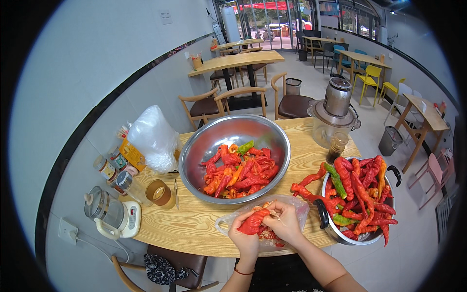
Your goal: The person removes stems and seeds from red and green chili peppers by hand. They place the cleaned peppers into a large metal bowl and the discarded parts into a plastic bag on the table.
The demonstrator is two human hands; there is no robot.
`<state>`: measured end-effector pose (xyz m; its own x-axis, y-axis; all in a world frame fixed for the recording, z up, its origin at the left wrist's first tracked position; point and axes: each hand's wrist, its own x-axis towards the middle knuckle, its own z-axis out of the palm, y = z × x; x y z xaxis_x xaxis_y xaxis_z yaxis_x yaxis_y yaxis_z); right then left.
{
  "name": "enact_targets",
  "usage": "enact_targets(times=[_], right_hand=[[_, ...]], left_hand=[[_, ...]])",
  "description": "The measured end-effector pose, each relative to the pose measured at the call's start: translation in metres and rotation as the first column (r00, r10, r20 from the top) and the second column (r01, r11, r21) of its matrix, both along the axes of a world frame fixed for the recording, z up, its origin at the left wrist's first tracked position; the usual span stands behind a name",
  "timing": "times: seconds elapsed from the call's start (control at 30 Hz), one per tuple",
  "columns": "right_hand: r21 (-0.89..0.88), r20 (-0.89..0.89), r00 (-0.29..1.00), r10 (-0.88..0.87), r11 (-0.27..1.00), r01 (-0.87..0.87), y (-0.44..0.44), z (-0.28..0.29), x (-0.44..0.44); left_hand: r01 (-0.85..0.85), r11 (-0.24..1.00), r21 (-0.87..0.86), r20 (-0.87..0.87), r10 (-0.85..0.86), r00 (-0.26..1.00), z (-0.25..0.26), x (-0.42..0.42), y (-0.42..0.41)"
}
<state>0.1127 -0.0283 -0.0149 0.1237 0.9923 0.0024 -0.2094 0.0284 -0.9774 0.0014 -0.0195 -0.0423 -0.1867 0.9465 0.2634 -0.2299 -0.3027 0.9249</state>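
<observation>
My left hand (243, 230) grips a red chili pepper (252, 223) that looks opened at its upper end. At that end my right hand (286, 221) has its fingers closed together; whether they pinch the pepper's flesh or its seeds is hidden. Beneath both hands a clear plastic bag (300, 206) lies spread on the wooden table, holding pale seeds and red scraps (269, 235). Just beyond stands a wide steel bowl (189, 160) with many torn red and orange pepper pieces (240, 171). To the right, a two-handled metal pot (330, 228) is heaped with whole peppers (365, 193), mostly red.
At the left are a glass electric kettle (109, 215), a lidded glass bottle (133, 188), an amber cup (159, 194) and a bulging plastic bag (155, 138). A food chopper (334, 113) and a dark-filled jar (336, 147) stand back right. A chair (182, 262) is near my left.
</observation>
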Motion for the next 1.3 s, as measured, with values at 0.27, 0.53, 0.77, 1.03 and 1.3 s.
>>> enact_targets(times=[0.27,0.53,0.77,1.03,1.3], right_hand=[[0.130,-0.265,0.963,-0.046,0.988,0.083,0.002,-0.002,-0.002],[0.359,0.717,0.677,-0.166,0.920,-0.155,0.001,0.022,0.023],[0.080,0.842,0.536,-0.057,0.997,-0.018,-0.008,0.033,0.037],[0.247,0.839,0.524,-0.145,0.960,-0.129,-0.041,0.025,0.040],[0.285,0.908,0.341,-0.243,0.955,-0.079,-0.044,0.017,0.045]], left_hand=[[0.144,0.981,-0.130,0.601,-0.037,0.799,0.023,-0.003,0.007],[-0.046,0.984,0.174,-0.097,0.064,0.993,0.082,-0.048,0.096],[0.141,0.963,0.230,-0.791,0.101,0.603,0.082,-0.063,0.118],[-0.200,0.967,0.160,-0.776,0.248,0.580,0.010,-0.097,0.020],[0.012,0.977,-0.212,-0.364,-0.090,0.927,0.018,-0.096,0.029]])
